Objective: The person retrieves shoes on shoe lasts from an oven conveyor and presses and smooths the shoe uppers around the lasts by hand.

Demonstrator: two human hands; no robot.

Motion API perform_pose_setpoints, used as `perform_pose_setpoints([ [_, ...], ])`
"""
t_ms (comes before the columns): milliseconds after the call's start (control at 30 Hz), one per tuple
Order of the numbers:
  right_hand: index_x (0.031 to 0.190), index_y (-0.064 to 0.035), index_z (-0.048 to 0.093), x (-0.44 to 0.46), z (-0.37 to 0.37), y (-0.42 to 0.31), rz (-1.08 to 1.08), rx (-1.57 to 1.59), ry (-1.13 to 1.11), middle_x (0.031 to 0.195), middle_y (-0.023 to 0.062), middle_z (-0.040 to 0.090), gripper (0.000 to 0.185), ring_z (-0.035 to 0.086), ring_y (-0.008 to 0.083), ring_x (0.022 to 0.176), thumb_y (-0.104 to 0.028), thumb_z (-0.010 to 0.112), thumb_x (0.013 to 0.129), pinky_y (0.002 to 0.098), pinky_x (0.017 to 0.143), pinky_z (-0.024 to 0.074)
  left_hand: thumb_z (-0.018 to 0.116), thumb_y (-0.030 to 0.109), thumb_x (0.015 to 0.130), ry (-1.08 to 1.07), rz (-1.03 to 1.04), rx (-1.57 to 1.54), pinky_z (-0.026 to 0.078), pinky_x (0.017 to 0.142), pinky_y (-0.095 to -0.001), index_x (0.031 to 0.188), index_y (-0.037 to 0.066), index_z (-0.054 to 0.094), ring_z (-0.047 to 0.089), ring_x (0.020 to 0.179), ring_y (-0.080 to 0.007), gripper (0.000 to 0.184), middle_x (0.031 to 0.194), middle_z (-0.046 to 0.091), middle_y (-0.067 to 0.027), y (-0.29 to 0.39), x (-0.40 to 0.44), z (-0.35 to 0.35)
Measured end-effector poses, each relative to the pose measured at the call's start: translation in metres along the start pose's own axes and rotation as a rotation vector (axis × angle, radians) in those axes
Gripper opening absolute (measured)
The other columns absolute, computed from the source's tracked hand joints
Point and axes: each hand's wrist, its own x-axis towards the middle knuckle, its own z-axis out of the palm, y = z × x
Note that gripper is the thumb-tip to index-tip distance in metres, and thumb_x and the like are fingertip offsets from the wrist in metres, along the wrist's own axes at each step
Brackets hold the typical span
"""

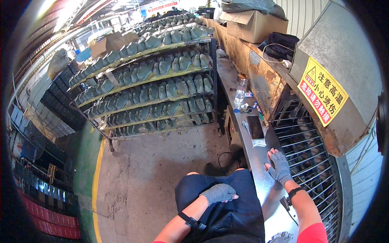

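My left hand point(221, 193), in a grey fingerless glove, lies loosely across the dark shorts point(239, 214) on my lap, with nothing visible in it. My right hand point(278, 166), gloved alike, rests with fingers apart on the metal bench point(259, 160) beside the barred rack. Both wrists wear black straps. Just beyond my right hand, a dark phone point(255, 127) lies on a pale packet point(258, 141). Farther up the bench stands a clear bottle point(240, 91) with a brown lid, small items near its base.
A wheeled rack point(214, 81) ahead carries several tiers of grey-green shoe-shaped pieces point(162, 91). Metal bars point(306, 154) run along my right, under a hood with a yellow high-temperature warning sign point(323, 91). A cardboard box point(255, 26) sits on the ledge; stacked crates point(60, 101) stand left.
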Motion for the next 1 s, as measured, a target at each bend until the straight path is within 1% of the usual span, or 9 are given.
perform_pose_setpoints([
  [67,0.154,-0.0073,0.057,-0.001,0.000,0.001,-0.004,-0.003,-0.002,0.162,0.0192,0.052,0.069,0.045,0.0412,0.152,-0.038,0.073,0.094,0.0494,0.128,0.0339,0.064,0.048,0.106,0.014,0.038,-0.016,0.054,0.069,-0.0386,0.087,0.006,0.074,0.067,0.069,-0.0212,0.047,0.075,0.070,-0.0067,-0.003,0.001,0.001],
  [667,0.153,-0.0052,0.057,-0.001,0.005,0.004,-0.010,0.016,0.014,0.161,0.0210,0.053,0.069,0.046,0.0416,0.151,-0.037,0.074,0.093,0.0495,0.128,0.0337,0.065,0.046,0.106,0.006,0.022,-0.028,0.054,0.069,-0.0378,0.086,0.006,0.074,0.067,0.068,-0.0195,0.045,0.075,0.070,-0.0060,-0.006,0.003,0.003],
  [800,0.152,-0.0047,0.058,0.000,0.004,0.003,-0.009,0.026,0.018,0.160,0.0212,0.053,0.069,0.046,0.0418,0.151,-0.036,0.074,0.093,0.0496,0.128,0.0339,0.065,0.045,0.106,0.008,0.010,-0.020,0.054,0.069,-0.0379,0.087,0.006,0.074,0.067,0.068,-0.0196,0.044,0.075,0.070,-0.0060,-0.009,0.004,0.005],
  [867,0.152,-0.0046,0.057,-0.001,0.005,0.004,-0.014,0.019,0.022,0.160,0.0214,0.053,0.069,0.046,0.0418,0.151,-0.036,0.074,0.093,0.0495,0.128,0.0339,0.065,0.046,0.106,0.006,0.046,-0.003,0.054,0.069,-0.0381,0.088,0.006,0.075,0.067,0.068,-0.0198,0.045,0.075,0.070,-0.0063,-0.011,0.005,0.004],
  [1000,0.153,-0.0047,0.057,0.000,0.003,0.002,-0.014,0.021,0.017,0.160,0.0212,0.053,0.069,0.046,0.0417,0.151,-0.036,0.074,0.093,0.0496,0.128,0.0338,0.065,0.046,0.106,0.002,0.025,-0.030,0.055,0.070,-0.0385,0.088,0.005,0.075,0.068,0.069,-0.0203,0.045,0.076,0.071,-0.0067,-0.014,0.008,0.007],
])
